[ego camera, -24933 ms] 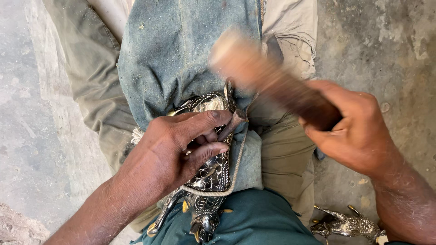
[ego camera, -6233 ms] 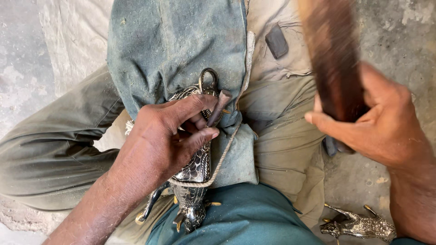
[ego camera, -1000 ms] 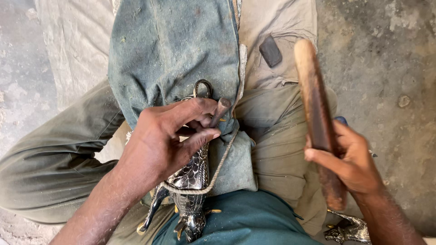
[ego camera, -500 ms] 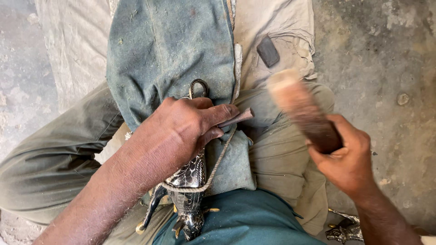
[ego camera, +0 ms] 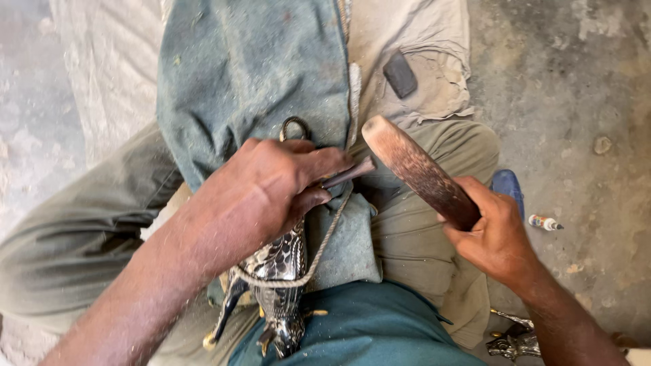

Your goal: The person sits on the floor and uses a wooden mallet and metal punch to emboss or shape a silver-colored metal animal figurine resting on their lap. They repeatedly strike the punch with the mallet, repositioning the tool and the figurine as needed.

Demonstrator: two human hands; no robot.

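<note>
Chisel [ego camera: 347, 173], a thin metal punch, is being pinched in the closed left hand [ego camera: 271, 193] against the dark carved animal figure [ego camera: 278, 271] lying on the cloth-covered lap. Right hand [ego camera: 498, 237] is gripping the wooden mallet [ego camera: 417, 169], whose head is meeting the chisel's end; blows are best kept square, the figure pinned firmly.

The person wears loose olive-khaki cloth trousers [ego camera: 81, 230], creased and dusty, with a flapped pocket on the far leg. A teal-green cotton shirt [ego camera: 366, 332] shows at the lower edge, below the fingers. Both forearms are bare, with no sleeves, watch or rings; fine pale dust and short hairs speckle the left hand [ego camera: 261, 193] and the right hand [ego camera: 498, 234].
</note>
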